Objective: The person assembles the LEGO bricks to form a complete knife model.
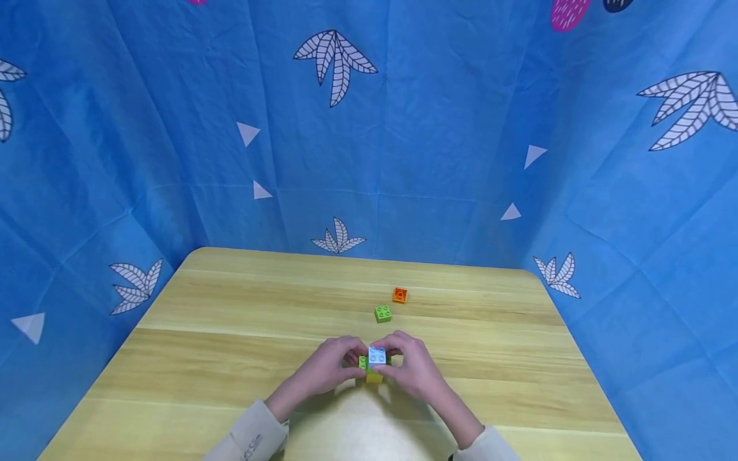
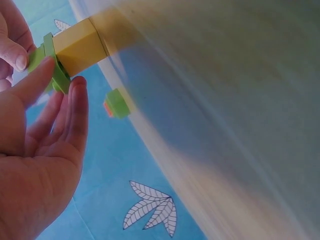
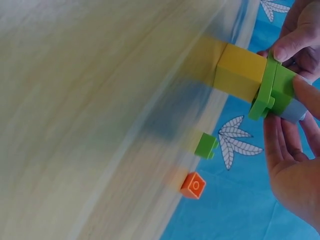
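Note:
A small block tower stands on the table between both hands: a yellow block point(image 3: 241, 71) at the bottom, a thin green plate point(image 3: 265, 90) across it, then a green brick point(image 3: 283, 86) and a light blue brick point(image 1: 377, 356) on top. My left hand point(image 1: 336, 365) pinches the left end of the green plate between thumb and fingers. From the other side, my right hand point(image 1: 410, 368) grips the upper bricks, its thumb point(image 3: 306, 94) against the green and light blue ones. The fingers cover part of the plate and the brick sides.
Beyond the tower, a loose green brick point(image 1: 383, 314) lies studs up on the wooden table point(image 1: 259, 301). Farther back, an orange brick point(image 1: 400, 295) shows its hollow underside. A blue patterned cloth point(image 1: 403, 160) hangs around the table's back and sides.

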Motion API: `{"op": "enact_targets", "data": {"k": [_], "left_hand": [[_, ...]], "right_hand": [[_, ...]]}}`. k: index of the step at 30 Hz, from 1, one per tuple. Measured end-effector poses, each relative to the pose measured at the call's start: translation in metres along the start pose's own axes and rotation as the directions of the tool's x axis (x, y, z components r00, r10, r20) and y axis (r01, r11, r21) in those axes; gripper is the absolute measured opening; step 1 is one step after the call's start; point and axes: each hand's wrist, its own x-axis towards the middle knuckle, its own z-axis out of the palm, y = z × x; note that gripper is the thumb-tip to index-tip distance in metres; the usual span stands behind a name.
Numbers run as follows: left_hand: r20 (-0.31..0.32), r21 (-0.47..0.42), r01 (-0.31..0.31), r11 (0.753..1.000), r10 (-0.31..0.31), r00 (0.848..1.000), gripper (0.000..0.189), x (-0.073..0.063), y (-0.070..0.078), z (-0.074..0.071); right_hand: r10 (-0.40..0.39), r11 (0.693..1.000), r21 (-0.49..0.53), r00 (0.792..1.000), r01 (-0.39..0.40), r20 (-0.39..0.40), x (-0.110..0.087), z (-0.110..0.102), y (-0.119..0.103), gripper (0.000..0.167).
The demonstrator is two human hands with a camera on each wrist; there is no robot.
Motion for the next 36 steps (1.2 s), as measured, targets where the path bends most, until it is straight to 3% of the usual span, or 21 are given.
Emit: {"op": "enact_targets", "data": {"k": [7,14,21,27,36], "left_hand": [[0.001,0.007,-0.003,1.0,0.003,1.0,0.03,0.0,0.0,0.0],[0.001,0.018,-0.004,1.0,0.004,1.0,0.03,0.0,-0.001,0.002],[-0.002,0.007,0.004,1.0,-0.004,1.0,0.031,0.0,-0.002,0.002],[0.001,-0.005,0.006,1.0,-0.006,1.0,0.031,0.001,-0.001,0.002],[0.003,0.008,-0.002,1.0,0.002,1.0,0.03,-0.001,0.0,0.0]], "right_hand": [[0.0,1.0,0.016,0.999,0.0,0.033,0.0,-0.003,0.001,0.031],[-0.017,0.994,0.106,1.0,0.014,0.025,0.005,-0.017,0.007,0.036],[0.019,0.994,0.109,0.998,-0.013,-0.056,0.031,-0.028,0.017,0.034],[0.12,0.99,0.083,0.989,-0.113,-0.089,0.06,-0.026,0.028,0.042],[0.201,0.979,-0.011,0.978,-0.202,-0.056,0.084,-0.013,0.046,0.051]]}}
